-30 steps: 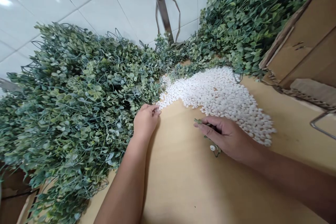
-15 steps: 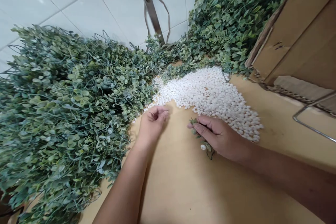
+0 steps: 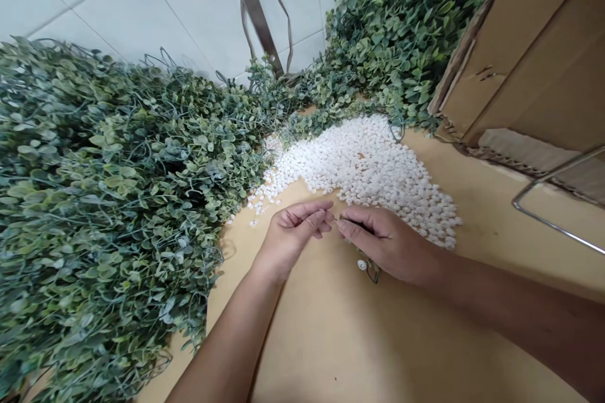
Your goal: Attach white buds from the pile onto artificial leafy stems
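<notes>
My right hand (image 3: 382, 236) is closed around an artificial green sprig, mostly hidden by the fingers. From under that hand hangs a looped dark stem (image 3: 373, 274) with a small white flower-like piece (image 3: 362, 264) on it. My left hand (image 3: 300, 227) is pinched, its fingertips almost meeting those of the right hand; whatever they grip is too small to make out. Just beyond both hands spreads a heap of small white flower-like pieces (image 3: 373, 160) on the tan tabletop (image 3: 326, 327).
Artificial leafy greenery (image 3: 113, 201) is piled along the left, and more greenery (image 3: 401, 25) rises at the back right. A cardboard box (image 3: 534, 56) stands at the right beside a bent metal wire (image 3: 558, 227). A brown strap (image 3: 259, 19) leans against the white tiled wall (image 3: 189, 0).
My left hand has moved right, from the edge of the white pieces to the fingertips of my right hand. The right hand keeps hold of the sprig. The view has shifted slightly.
</notes>
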Demonstrator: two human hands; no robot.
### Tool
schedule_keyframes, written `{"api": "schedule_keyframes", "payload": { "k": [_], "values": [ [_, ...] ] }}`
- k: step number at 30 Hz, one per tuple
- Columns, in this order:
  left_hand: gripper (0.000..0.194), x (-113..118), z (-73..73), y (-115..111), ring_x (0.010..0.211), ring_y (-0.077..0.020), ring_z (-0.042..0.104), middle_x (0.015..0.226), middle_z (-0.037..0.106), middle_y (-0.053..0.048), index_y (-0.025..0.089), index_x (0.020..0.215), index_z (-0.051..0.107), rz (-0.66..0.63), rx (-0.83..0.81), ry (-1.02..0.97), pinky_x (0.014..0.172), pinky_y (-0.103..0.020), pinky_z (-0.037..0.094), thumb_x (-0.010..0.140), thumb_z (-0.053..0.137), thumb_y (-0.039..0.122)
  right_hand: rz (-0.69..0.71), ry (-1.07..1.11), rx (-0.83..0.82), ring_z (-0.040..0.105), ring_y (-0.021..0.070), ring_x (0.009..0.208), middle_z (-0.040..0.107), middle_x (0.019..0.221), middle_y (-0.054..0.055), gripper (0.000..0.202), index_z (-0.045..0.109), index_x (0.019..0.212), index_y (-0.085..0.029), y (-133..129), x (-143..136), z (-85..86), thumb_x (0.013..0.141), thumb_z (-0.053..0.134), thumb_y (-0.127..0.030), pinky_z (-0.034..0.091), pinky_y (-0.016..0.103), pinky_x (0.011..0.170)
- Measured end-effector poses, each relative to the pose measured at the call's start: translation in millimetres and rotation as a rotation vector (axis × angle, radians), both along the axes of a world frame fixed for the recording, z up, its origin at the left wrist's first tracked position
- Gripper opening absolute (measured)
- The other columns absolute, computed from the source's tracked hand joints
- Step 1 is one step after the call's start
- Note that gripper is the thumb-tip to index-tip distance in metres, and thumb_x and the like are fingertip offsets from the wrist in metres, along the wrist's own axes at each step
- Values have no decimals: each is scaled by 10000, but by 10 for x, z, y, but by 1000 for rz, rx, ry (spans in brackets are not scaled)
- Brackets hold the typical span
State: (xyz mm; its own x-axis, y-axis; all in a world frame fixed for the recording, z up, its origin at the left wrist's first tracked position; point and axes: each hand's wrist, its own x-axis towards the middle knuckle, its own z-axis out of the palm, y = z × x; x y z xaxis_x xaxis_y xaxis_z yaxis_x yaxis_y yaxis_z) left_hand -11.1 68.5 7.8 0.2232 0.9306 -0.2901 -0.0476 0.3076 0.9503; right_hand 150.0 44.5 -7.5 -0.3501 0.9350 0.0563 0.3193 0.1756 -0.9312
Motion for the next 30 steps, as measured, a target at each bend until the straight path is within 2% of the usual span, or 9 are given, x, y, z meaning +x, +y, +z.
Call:
{"api": "schedule_keyframes", "payload": {
  "k": [5,11,15,22,30],
  "values": [
    [205,33,-12,-20,578,-94,586,674,708,-24,171,791,739,-13,18,10,582,-218,445,598,758,240,-7,28,-1,422,94,568,475,608,-25,247,534,698,-161,-15,-6,29,867,399,-280,306,230,520],
    [174,54,-2,-22,571,-95,583,624,692,-19,166,714,729,-3,-1,3,587,-217,446,575,776,260,-109,-25,-24,325,75,482,342,502,-56,274,432,559,-174,-26,-11,50,813,427,-275,231,220,447],
    [181,72,-8,-33,547,-85,563,573,666,-2,165,690,726,-10,-7,0,584,-212,443,555,792,266,-122,0,-62,344,76,488,363,511,-53,246,471,579,-170,-27,-13,58,797,429,-277,244,214,449],
    [187,94,-20,-29,545,-87,555,570,666,-5,166,671,732,3,-17,-8,582,-218,443,533,806,269,-146,18,-56,315,73,474,320,490,-61,267,373,531,-190,-19,-14,36,774,440,-278,223,217,446],
    [170,107,-39,-40,537,-85,533,571,665,-3,174,663,735,17,-7,-8,572,-220,432,532,804,259,-162,17,-35,314,69,470,332,490,-61,253,386,524,-187,-23,-16,31,761,445,-256,225,214,441]
  ]
}}
